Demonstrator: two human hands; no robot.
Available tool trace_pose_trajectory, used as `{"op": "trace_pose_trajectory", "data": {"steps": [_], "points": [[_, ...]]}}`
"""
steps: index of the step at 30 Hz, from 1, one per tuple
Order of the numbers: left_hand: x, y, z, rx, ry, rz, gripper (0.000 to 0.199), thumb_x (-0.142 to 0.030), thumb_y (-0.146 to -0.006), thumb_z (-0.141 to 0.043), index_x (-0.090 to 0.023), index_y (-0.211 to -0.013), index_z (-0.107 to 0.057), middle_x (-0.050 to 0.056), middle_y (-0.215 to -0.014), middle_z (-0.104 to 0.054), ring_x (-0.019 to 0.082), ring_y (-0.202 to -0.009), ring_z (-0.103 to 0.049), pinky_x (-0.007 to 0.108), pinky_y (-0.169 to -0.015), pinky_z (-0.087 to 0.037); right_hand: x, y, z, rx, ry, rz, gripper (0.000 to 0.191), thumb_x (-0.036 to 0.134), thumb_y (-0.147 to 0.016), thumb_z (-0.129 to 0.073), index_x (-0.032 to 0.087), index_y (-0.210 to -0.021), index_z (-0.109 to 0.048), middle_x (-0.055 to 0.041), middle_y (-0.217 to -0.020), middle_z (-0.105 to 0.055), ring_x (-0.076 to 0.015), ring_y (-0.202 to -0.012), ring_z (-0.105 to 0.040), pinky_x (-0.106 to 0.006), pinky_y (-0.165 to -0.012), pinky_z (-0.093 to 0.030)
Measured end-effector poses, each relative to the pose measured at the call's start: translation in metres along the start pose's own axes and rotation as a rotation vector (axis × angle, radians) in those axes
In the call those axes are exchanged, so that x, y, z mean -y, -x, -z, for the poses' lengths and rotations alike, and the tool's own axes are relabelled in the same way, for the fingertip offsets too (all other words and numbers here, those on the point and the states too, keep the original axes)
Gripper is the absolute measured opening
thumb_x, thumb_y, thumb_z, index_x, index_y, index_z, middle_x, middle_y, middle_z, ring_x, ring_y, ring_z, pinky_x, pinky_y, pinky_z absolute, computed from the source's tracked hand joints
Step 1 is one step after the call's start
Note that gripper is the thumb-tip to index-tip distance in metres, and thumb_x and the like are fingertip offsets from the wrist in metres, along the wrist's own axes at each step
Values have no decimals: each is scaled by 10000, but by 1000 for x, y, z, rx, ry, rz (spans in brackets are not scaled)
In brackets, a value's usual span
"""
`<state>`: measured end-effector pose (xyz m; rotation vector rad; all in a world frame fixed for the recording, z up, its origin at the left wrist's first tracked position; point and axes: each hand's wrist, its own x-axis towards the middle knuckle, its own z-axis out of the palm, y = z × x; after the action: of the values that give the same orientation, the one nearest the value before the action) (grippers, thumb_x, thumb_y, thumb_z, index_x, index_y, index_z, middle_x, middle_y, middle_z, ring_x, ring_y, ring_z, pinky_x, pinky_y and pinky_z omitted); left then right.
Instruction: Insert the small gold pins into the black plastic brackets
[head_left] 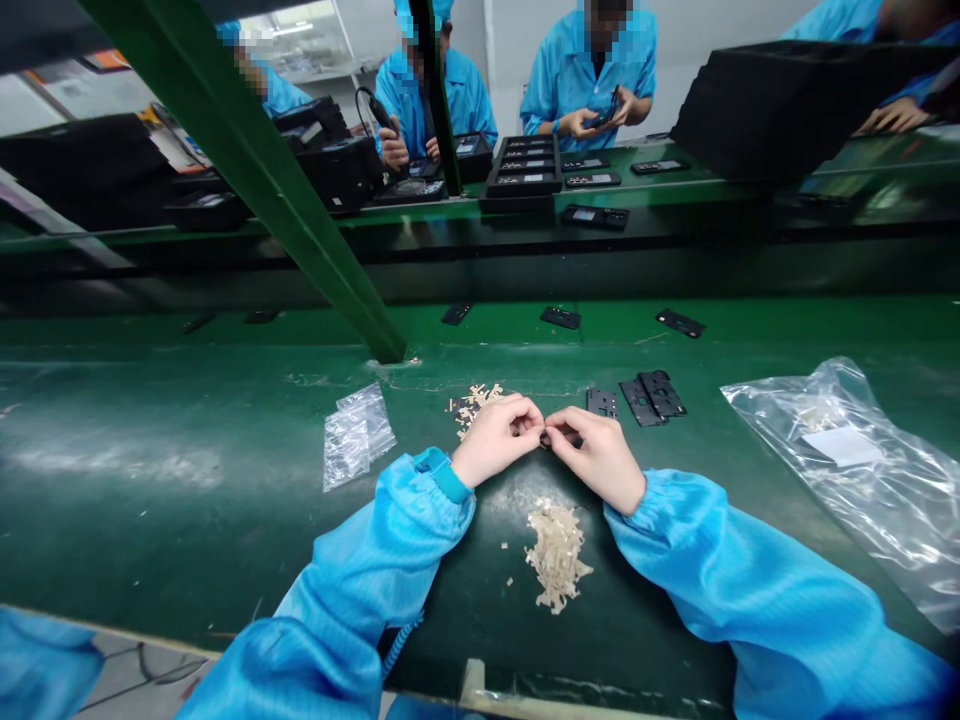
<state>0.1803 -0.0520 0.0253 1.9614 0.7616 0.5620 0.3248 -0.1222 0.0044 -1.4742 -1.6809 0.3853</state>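
We are holding both hands close together over the green table (187, 570), the fingertips meeting. Our left hand (501, 435) is pinching with thumb and forefinger, and our right hand (596, 450) is doing the same just beside it; between them we are gripping a small dark part (544, 440). Our fingers are covering most of it, so we cannot tell what it is. On our left wrist we are wearing a teal band (448, 476).

Nearer to us, between our forearms, a pile (556, 555) of pale flat pieces is lying, with a few loose bits to its left. Just beyond our left hand, a second heap (480, 402) is showing, partly hidden by our knuckles. Left of it, clear bags (358, 440) are lying flat. Beyond our right hand, a black plate (601, 402) is resting near a pair of plates (651, 398) that are overlapping. Farther right, a large bag (892, 500) is lying with a white slip (844, 446) showing.

Farther off, black panels (561, 317) are lying in a spaced row. Across from us, one co-worker is gripping a black tool (381, 112); another is holding a dark device (602, 117) in both hands, near a tray (521, 205).
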Motion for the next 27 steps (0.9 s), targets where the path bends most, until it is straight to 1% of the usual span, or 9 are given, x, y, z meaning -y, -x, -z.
{"op": "trace_pose_trajectory", "data": {"steps": [4, 8, 11, 13, 15, 21, 27], "points": [[-2, 0, 0, 19, 7, -15, 71, -111, -682, -524, -150, -625, -539, -29, -642, -456, 93, -595, -436, 220, -575, -358, 1, 1, 0, -13, 36, 10, 125, 103, -745, -506, 176, -668, -572, -5, -608, -603, -124, -534, -562, -229, -538, -443], [2, -2, 7, 38, 44, -19, 65, -117, -677, -504, -151, -622, -511, -24, -647, -457, 100, -608, -434, 228, -579, -351, 2, 0, 9, -25, 48, 26, 135, 81, -716, -493, 184, -647, -548, 7, -599, -579, -115, -529, -538, -223, -525, -427], [5, -3, 15, 38, 74, -28, 67, -135, -695, -479, -155, -632, -491, -16, -658, -456, 111, -636, -434, 241, -602, -352, 6, -1, 19, 4, 15, 85, 142, 80, -727, -476, 181, -686, -567, -8, -646, -604, -123, -582, -560, -234, -571, -448], [5, -3, 18, 45, 86, -41, 70, -151, -703, -480, -157, -633, -488, -14, -663, -454, 116, -648, -431, 249, -617, -351, 9, -2, 23, 39, -30, 146, 149, 96, -763, -471, 178, -700, -578, -27, -690, -622, -134, -637, -580, -251, -620, -466], [2, -3, 19, 62, 89, -60, 77, -168, -706, -493, -159, -629, -490, -12, -670, -456, 119, -657, -431, 253, -625, -349, 12, -2, 25, 57, -66, 177, 157, 122, -801, -472, 176, -699, -579, -39, -715, -622, -141, -672, -584, -264, -645, -472], [-8, 0, 16, 103, 13, -121, 110, -163, -719, -492, -162, -609, -488, -15, -662, -453, 115, -641, -425, 245, -613, -345, 13, -1, 19, 37, -96, 96, 81, 180, -821, -534, 184, -746, -565, -31, -735, -595, -127, -636, -566, -243, -573, -473], [-11, 1, 14, 109, -23, -125, 103, -142, -712, -486, -164, -612, -500, -15, -660, -461, 118, -651, -434, 244, -618, -343, 11, -1, 16, 54, -90, 102, 101, 169, -829, -535, 191, -748, -593, -31, -747, -638, -139, -668, -600, -256, -610, -486]]}}
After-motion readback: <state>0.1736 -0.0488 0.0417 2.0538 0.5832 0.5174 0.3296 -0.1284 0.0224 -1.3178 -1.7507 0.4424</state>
